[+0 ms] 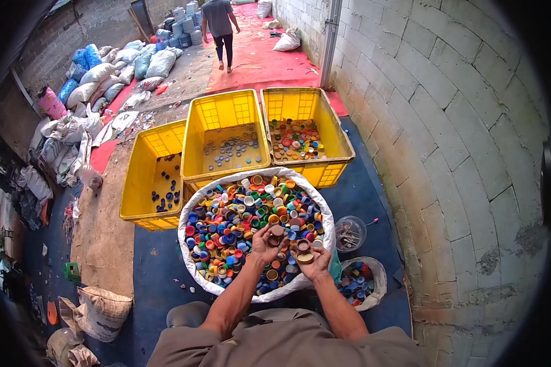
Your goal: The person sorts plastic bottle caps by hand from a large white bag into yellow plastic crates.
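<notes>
A large white sack (264, 297) full of mixed plastic bottle caps (226, 217) stands open in front of me. Over its near right part, my left hand (263, 249) is closed around brown caps (277, 232). Close beside it, my right hand (318, 265) holds a brown cap (303, 245) and a tan cap (305, 258) at its fingers. The exact number of caps in each hand is hard to make out.
Beyond the sack stand three yellow crates: the left crate (130, 186) with dark caps, the middle crate (196, 119) with greyish caps, the right crate (343, 137) with reddish caps. A clear tub (359, 226) and small sack (379, 292) sit right, near a block wall (465, 159). A person (219, 21) walks ahead.
</notes>
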{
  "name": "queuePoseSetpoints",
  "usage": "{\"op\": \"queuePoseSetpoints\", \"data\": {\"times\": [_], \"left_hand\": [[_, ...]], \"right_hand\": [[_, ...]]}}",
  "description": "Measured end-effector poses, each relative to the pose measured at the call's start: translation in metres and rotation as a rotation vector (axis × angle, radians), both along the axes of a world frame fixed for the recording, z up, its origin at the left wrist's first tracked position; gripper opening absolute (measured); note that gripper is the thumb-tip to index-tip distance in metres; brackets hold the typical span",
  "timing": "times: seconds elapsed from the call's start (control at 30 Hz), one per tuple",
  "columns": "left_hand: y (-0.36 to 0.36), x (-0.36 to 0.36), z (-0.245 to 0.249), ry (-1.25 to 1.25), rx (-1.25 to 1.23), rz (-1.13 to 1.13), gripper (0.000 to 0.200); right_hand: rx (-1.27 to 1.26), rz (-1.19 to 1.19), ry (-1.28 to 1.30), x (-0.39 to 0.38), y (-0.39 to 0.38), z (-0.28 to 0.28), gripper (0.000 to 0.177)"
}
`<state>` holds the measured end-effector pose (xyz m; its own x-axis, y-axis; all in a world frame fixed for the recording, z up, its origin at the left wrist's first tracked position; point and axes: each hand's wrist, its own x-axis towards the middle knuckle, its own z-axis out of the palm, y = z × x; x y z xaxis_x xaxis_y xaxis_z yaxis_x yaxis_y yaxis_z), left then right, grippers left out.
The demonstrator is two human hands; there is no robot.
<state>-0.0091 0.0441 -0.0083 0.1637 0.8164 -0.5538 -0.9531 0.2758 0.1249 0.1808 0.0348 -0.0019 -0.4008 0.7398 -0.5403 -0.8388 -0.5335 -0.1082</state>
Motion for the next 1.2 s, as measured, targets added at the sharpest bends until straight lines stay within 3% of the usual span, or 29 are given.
{"op": "queuePoseSetpoints", "data": {"times": [0.07,0.13,0.17,0.23,0.27,0.3,0.4,0.5,0.53,0.6,0.67,0.8,0.87,1.0,1.03,1.13,1.2], "left_hand": [[0.06,-0.002,0.006,-0.028,0.113,-0.004,0.051],[0.125,-0.004,0.066,-0.034,0.265,0.037,0.057],[0.161,-0.01,0.08,-0.028,0.369,0.058,0.067],[0.192,-0.017,0.127,0.009,0.423,0.101,0.093],[0.187,-0.017,0.158,0.038,0.372,0.126,0.109],[0.188,-0.026,0.151,0.056,0.487,0.12,0.126],[0.15,-0.044,0.137,0.186,0.312,0.222,0.115],[0.087,-0.07,0.066,0.277,0.202,0.273,0.065],[0.062,-0.077,0.046,0.353,0.163,0.316,0.051],[0.004,-0.081,0.038,0.47,0.05,0.351,0.041],[-0.047,-0.094,0.003,0.528,-0.072,0.366,0.039],[-0.121,-0.094,0.006,0.739,-0.236,0.409,0.037],[-0.143,-0.098,-0.011,0.765,-0.253,0.429,0.036],[-0.165,-0.093,-0.017,0.924,-0.334,0.396,0.042],[-0.169,-0.092,-0.015,0.941,-0.305,0.372,0.042],[-0.177,-0.089,-0.013,0.903,-0.323,0.331,0.04],[-0.183,-0.089,-0.01,0.957,-0.307,0.289,0.038]], "right_hand": [[0.035,-0.021,-0.044,-0.009,0.054,0.021,0.053],[0.336,-0.029,0.204,-0.017,0.132,0.038,0.058],[0.476,-0.099,0.092,-0.029,0.148,0.096,0.063],[0.513,-0.081,0.219,-0.038,0.202,0.118,0.078],[0.388,-0.165,0.123,-0.045,0.187,0.173,0.092],[0.362,-0.175,0.088,-0.045,0.197,0.168,0.097],[0.334,-0.169,-0.034,-0.035,0.192,0.128,0.1],[0.396,-0.145,-0.178,-0.019,0.141,0.067,0.095],[0.29,-0.144,-0.17,-0.015,0.118,0.06,0.085],[0.273,-0.125,-0.374,-0.014,0.069,0.036,0.065],[0.338,0.006,-0.617,-0.006,0.027,0.012,0.061],[0.44,0.127,-0.988,-0.01,-0.037,-0.028,0.039],[0.561,0.268,-1.252,-0.013,-0.057,-0.043,0.029],[0.714,0.434,-1.504,-0.029,-0.072,-0.049,0.016],[0.689,0.453,-1.481,-0.042,-0.073,-0.019,0.017],[0.894,0.449,-1.69,-0.062,-0.064,-0.031,0.021],[1.028,0.447,-1.736,-0.081,-0.057,-0.03,0.038]]}}
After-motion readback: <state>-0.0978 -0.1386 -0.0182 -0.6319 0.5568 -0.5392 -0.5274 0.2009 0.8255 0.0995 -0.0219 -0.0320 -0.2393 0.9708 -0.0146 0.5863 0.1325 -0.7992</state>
